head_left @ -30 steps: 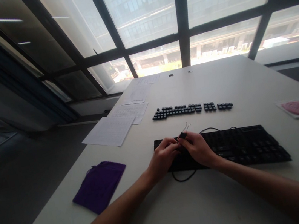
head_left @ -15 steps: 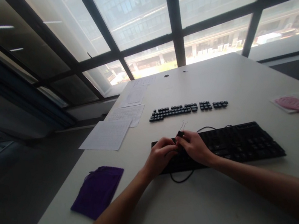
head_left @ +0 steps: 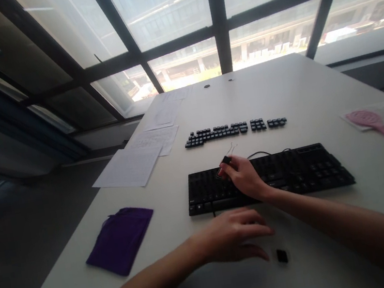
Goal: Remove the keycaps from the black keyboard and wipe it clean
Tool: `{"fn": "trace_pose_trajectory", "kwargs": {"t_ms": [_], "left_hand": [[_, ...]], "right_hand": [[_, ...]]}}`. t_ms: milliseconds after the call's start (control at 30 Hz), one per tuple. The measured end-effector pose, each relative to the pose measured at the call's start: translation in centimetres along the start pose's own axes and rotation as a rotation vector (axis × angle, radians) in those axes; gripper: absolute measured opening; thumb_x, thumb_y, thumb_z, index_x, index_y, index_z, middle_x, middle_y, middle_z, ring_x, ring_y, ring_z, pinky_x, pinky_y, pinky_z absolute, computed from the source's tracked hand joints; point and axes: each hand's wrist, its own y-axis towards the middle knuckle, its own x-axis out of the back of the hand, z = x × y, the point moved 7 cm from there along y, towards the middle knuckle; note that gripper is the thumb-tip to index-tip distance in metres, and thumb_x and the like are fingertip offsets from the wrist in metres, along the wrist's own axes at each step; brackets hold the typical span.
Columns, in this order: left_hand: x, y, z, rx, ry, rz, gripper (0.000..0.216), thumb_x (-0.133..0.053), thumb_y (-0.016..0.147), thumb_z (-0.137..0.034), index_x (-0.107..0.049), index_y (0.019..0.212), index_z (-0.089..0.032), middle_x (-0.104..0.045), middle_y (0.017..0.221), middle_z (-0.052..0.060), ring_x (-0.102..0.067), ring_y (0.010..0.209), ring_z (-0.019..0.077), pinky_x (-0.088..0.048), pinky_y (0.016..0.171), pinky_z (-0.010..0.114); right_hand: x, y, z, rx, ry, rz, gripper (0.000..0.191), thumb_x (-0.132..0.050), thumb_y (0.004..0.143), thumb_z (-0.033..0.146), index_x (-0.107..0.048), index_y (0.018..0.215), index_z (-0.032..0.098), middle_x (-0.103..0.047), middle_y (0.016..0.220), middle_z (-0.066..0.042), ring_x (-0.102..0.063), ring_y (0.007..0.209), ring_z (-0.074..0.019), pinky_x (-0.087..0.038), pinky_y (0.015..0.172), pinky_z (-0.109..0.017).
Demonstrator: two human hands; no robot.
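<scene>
My right hand (head_left: 242, 178) rests on the left part of a black keyboard (head_left: 293, 177) and pinches a small black keycap puller (head_left: 226, 160) whose wire loops point away from me. My left hand (head_left: 233, 238) hovers low over the white table (head_left: 294, 92) in front of the keyboard, fingers stretched out and holding nothing. A single black keycap (head_left: 282, 256) lies on the table just right of its fingertips. A row of removed black keycaps (head_left: 234, 130) is lined up beyond the keyboard.
A purple cloth pouch (head_left: 121, 240) lies near the table's left edge. Printed paper sheets (head_left: 131, 166) sit at the far left. A pink hairbrush (head_left: 375, 125) on a white sheet is at the right. Large windows stand behind the table.
My left hand left the keyboard and came back toward me. A loose keycap now lies on the table beside it. My right hand stays on the keyboard with the puller.
</scene>
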Motion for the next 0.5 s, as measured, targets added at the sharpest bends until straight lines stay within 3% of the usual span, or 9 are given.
{"fn": "trace_pose_trajectory", "kwargs": {"t_ms": [133,267,400,500], "left_hand": [[-3.3,1.1,-0.7,-0.012,0.048,0.065,0.044,-0.071,0.084,-0.045,-0.065,0.121,-0.021,-0.067,0.11,0.01,-0.064,0.097,0.0227,-0.051,0.087,0.03],[-4.3,1.7,-0.6,-0.05,0.067,0.081,0.022,-0.067,0.089,-0.036,-0.072,0.106,-0.022,-0.068,0.102,0.009,-0.064,0.092,0.0212,-0.051,0.086,0.03],[-2.6,1.7,-0.4,0.007,-0.148,0.005,0.017,-0.065,0.089,-0.026,-0.073,0.103,-0.018,-0.07,0.096,0.01,-0.065,0.091,0.02,-0.052,0.084,0.03],[0.9,1.2,1.5,0.208,-0.455,-0.229,0.024,-0.068,0.088,-0.031,-0.073,0.104,-0.015,-0.071,0.094,0.011,-0.066,0.081,0.0176,-0.054,0.076,0.029]], "right_hand": [[-0.1,0.1,-0.3,0.003,-0.024,0.015,0.023,-0.057,0.09,0.037,-0.062,0.079,0.018,-0.071,0.071,-0.005,-0.063,0.062,-0.0163,-0.047,0.059,-0.026],[-0.2,0.1,-0.4,0.01,-0.055,0.024,0.022,-0.057,0.09,0.037,-0.062,0.078,0.018,-0.071,0.071,-0.005,-0.063,0.063,-0.0163,-0.047,0.059,-0.026],[-0.2,0.2,-0.3,0.003,-0.013,0.032,0.022,-0.058,0.089,0.036,-0.062,0.077,0.018,-0.07,0.07,-0.005,-0.063,0.062,-0.0162,-0.048,0.058,-0.026],[0.2,0.4,0.0,-0.024,0.048,0.025,0.023,-0.06,0.088,0.037,-0.061,0.076,0.017,-0.07,0.069,-0.005,-0.063,0.061,-0.0164,-0.047,0.055,-0.026]]}}
